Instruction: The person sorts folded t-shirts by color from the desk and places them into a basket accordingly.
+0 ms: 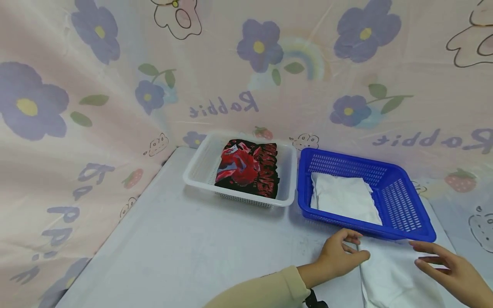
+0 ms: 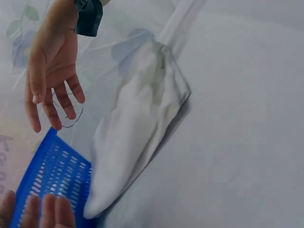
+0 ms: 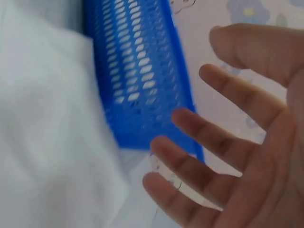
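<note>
A white cloth garment (image 1: 396, 276) lies on the table in front of the blue basket, its surface softly creased in the left wrist view. At its far left corner is my left hand (image 1: 339, 254), fingers loosely bent, with nothing between thumb and fingers. Over its right side hovers my right hand (image 1: 454, 271); the right wrist view shows its fingers spread and holding nothing. Just beyond both hands stands the blue perforated basket (image 1: 404, 209), with a folded white garment (image 1: 343, 196) lying flat in its left part. The near end of the table garment is cut off by the head view's lower edge.
Left of the blue basket stands a white basket (image 1: 286, 171) holding a folded black garment (image 1: 246, 169) with a red print. Both baskets are near the back of the white-covered table (image 1: 173, 239). A flower-patterned curtain (image 1: 215, 77) hangs behind and along the left side.
</note>
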A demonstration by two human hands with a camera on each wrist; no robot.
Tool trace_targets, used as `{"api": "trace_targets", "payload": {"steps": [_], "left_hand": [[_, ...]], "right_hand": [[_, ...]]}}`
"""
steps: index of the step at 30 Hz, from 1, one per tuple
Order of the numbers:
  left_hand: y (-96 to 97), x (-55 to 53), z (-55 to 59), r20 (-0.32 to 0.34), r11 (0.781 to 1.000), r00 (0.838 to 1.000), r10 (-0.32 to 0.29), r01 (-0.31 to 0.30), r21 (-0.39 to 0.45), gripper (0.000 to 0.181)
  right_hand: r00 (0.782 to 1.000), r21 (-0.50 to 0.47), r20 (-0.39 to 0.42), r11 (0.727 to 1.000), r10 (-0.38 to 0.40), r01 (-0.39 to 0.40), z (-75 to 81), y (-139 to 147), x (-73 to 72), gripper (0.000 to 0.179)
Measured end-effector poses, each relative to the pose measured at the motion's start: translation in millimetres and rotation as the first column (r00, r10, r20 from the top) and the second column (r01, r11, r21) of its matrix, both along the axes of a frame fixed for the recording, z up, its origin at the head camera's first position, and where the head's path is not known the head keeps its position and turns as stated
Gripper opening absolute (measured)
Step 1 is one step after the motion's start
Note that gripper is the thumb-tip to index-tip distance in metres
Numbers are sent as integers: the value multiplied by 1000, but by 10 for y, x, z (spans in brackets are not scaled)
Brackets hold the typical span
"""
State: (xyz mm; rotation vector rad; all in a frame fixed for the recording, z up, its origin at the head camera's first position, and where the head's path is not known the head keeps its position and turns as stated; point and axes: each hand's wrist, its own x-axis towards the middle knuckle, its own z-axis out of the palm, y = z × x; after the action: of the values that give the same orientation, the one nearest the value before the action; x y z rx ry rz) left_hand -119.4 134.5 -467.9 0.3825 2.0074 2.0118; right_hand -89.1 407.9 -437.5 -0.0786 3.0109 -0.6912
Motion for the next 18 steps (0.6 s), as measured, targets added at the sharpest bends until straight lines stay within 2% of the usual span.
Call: {"api": "trace_targets", "payload": {"steps": [3,5,6,11,14,18], "left_hand": [[75,57,-50,130,999,991,11,-7,-37,32],[108,77,-66,175,997,984,13,0,-74,33],[118,84,-73,191,996,982,5,12,-89,33],[139,92,-91,253,988,967,-16,54,-143,35],[151,90,-99,266,981,964,-1,53,-187,38],[182,95,-117,275,963,961,25,51,-265,42]], "right_hand": [[992,17,119,999,-42,40,-51,86,11,61],[981,27,185,998,-64,60,-73,134,7,68],[978,33,193,997,-74,69,-93,160,13,69],[980,70,186,996,-73,61,-192,257,39,67],[983,92,175,995,-56,41,-253,293,39,65],[971,102,231,994,-60,37,-315,323,7,68]]}}
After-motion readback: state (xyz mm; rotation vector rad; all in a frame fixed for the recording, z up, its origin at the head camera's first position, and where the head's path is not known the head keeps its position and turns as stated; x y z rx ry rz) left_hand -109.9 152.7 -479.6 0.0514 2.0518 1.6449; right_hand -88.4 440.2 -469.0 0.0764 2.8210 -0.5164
